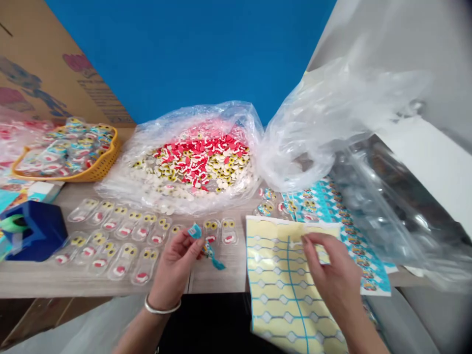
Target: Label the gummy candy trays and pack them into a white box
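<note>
My left hand (172,263), with a bangle at its wrist, pinches a printed blue sticker strip (208,250) between thumb and fingers. The strip hangs over small clear plastic cases (229,232) that hold yellow-ringed eye pieces and red-and-white mouth pieces. Over a yellow sticker backing sheet (273,309), marked with blue lines and pale cut-out shapes, is my right hand (334,278). Its thumb and forefinger are closed at a small whitish scrap (295,244) near the sheet's upper part. Whether the scrap is still stuck to the sheet cannot be made out.
Rows of filled cases (129,255) lie at left. Behind them is a clear bag (199,162) of loose pieces. A yellow basket (106,160) holds finished-looking cases; a blue box (40,231) stands nearer. At right are printed sticker sheets (368,255) and plastic bags (313,123).
</note>
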A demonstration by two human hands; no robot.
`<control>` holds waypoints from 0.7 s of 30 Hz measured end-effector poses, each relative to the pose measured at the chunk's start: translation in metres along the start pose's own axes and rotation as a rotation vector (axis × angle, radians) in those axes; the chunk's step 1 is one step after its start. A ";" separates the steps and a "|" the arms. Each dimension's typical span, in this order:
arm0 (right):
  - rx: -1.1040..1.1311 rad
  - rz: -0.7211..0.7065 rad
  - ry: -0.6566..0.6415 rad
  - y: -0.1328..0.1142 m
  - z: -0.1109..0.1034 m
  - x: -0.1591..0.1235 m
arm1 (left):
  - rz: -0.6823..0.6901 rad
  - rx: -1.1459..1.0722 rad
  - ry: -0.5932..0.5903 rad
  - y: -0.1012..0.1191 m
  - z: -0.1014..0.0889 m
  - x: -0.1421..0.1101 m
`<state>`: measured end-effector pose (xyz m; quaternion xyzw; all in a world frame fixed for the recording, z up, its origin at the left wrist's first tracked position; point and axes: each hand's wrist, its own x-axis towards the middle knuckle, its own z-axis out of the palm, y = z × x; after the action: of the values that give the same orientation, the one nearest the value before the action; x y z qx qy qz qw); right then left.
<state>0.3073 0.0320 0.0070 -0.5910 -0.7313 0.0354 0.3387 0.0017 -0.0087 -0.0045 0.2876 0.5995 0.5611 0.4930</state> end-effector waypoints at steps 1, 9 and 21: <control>-0.010 0.097 0.053 0.008 -0.012 -0.007 | -0.023 0.011 -0.061 -0.004 0.004 -0.003; -0.081 0.679 0.228 0.080 -0.089 -0.072 | -0.162 0.066 -0.379 -0.025 0.044 -0.026; 0.297 0.636 -0.897 0.010 -0.076 -0.181 | -0.163 0.318 -0.410 -0.029 0.067 -0.041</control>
<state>0.3690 -0.1525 -0.0214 -0.6552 -0.5768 0.4856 0.0473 0.0830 -0.0256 -0.0136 0.4198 0.5888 0.3483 0.5965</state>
